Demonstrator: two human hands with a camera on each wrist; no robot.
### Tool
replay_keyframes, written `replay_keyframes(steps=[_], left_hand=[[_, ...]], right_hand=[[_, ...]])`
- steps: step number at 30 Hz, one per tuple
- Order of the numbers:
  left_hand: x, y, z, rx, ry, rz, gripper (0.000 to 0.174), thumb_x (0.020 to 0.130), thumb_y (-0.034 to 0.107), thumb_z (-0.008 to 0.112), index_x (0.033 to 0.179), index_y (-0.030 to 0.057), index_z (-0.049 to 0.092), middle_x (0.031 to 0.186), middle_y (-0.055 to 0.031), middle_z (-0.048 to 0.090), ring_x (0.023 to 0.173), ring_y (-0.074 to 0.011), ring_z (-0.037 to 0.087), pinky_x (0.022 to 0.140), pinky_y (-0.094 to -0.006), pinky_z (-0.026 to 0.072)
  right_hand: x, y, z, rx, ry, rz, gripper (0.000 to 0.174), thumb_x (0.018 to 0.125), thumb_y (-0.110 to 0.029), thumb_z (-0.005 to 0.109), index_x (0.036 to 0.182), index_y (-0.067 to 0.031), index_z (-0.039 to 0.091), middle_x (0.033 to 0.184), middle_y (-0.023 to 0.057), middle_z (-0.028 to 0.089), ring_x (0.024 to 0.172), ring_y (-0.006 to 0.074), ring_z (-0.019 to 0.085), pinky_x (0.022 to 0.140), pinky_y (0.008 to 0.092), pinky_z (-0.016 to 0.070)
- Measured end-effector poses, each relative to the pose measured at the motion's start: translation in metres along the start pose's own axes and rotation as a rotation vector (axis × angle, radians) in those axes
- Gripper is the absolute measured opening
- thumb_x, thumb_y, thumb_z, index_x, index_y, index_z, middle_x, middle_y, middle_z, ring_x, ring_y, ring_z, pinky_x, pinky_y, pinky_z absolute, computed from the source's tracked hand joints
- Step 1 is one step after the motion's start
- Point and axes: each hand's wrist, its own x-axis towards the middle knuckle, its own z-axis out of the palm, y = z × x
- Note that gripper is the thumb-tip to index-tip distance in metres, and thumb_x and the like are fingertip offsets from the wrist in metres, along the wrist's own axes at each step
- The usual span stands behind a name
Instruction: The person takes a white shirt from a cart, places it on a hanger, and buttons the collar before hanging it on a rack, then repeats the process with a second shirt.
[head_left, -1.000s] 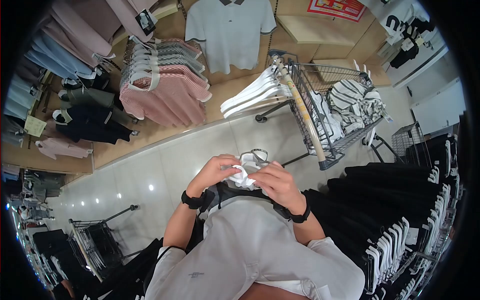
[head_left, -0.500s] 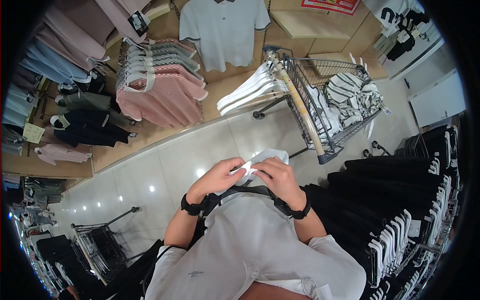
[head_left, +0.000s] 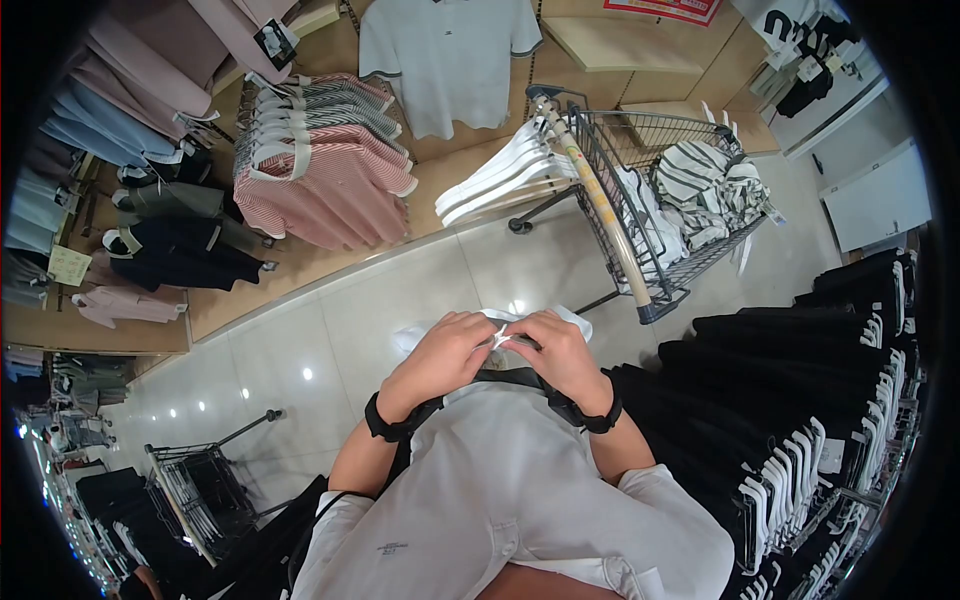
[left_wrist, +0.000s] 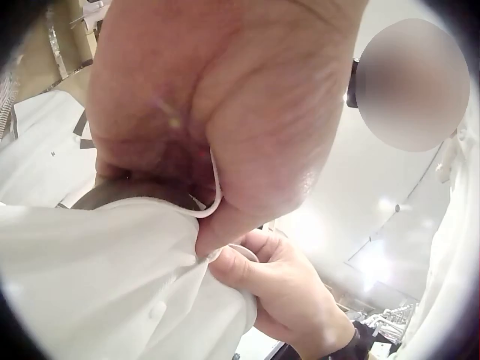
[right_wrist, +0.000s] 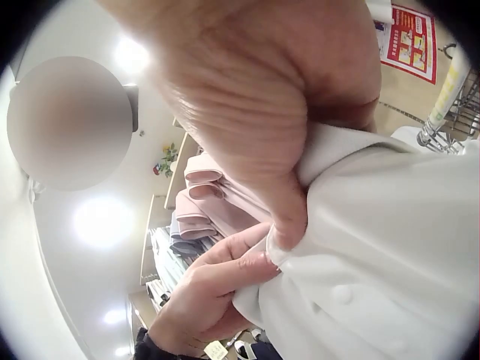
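A white shirt (right_wrist: 390, 247) hangs from both hands in front of the wearer's waist. At its collar the left hand (head_left: 450, 350) pinches the cloth between thumb and fingers. The right hand (head_left: 558, 350) grips the same edge from the other side, and the two thumbs nearly meet. A small white button (right_wrist: 343, 293) shows on the placket below the right thumb. Grey cloth appears inside the collar in the left wrist view, beside the left fingers. From the head, most of the shirt is hidden behind the hands, with white fabric (head_left: 575, 322) spreading out past the right fingers.
Ahead to the right stands a wire shopping cart (head_left: 628, 215) with striped clothes inside and white hangers (head_left: 515, 180) at its handle. Shirts hang along the wall display (head_left: 330, 190). Black garments on a rack (head_left: 760, 370) are close at the right; another cart (head_left: 200, 490) is at the left.
The white shirt was bunched between the hands and has since spread out to both sides. The left hand has turned more palm-down and moved nearer the right hand, while both keep hold of the cloth.
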Motion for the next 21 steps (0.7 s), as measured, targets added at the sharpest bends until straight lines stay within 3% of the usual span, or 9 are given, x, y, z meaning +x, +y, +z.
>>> replay_keyframes(steps=[9,11,21], left_hand=[[-0.002,0.004,0.0,0.089,-0.046,0.068,0.021,0.077,-0.001,0.06,0.099,0.0028,0.06,0.09,-0.0121,0.06,0.09,-0.0323,0.056,0.081,-0.0404,0.0435],[-0.004,0.004,0.0,0.097,-0.079,0.078,0.024,0.076,-0.002,0.06,0.1,0.0023,0.06,0.091,-0.0119,0.06,0.091,-0.032,0.056,0.082,-0.0399,0.0438],[-0.014,0.004,0.009,-0.038,0.03,0.049,0.027,0.078,-0.001,0.063,0.104,0.0023,0.061,0.087,-0.0117,0.058,0.085,-0.0318,0.055,0.079,-0.0403,0.0445]], right_hand=[[-0.006,0.002,0.001,0.042,-0.028,0.067,0.023,0.071,-0.008,0.081,0.09,-0.0028,0.07,0.085,0.0095,0.07,0.069,0.0231,0.062,0.06,0.0318,0.0496],[-0.007,0.0,0.006,0.125,0.019,0.172,0.022,0.072,-0.007,0.079,0.092,-0.0029,0.071,0.086,0.0098,0.069,0.07,0.0233,0.062,0.06,0.0315,0.049],[-0.009,-0.001,0.005,0.089,-0.13,0.084,0.025,0.074,-0.004,0.076,0.097,-0.002,0.065,0.086,0.0095,0.063,0.075,0.027,0.058,0.068,0.0336,0.0471]])
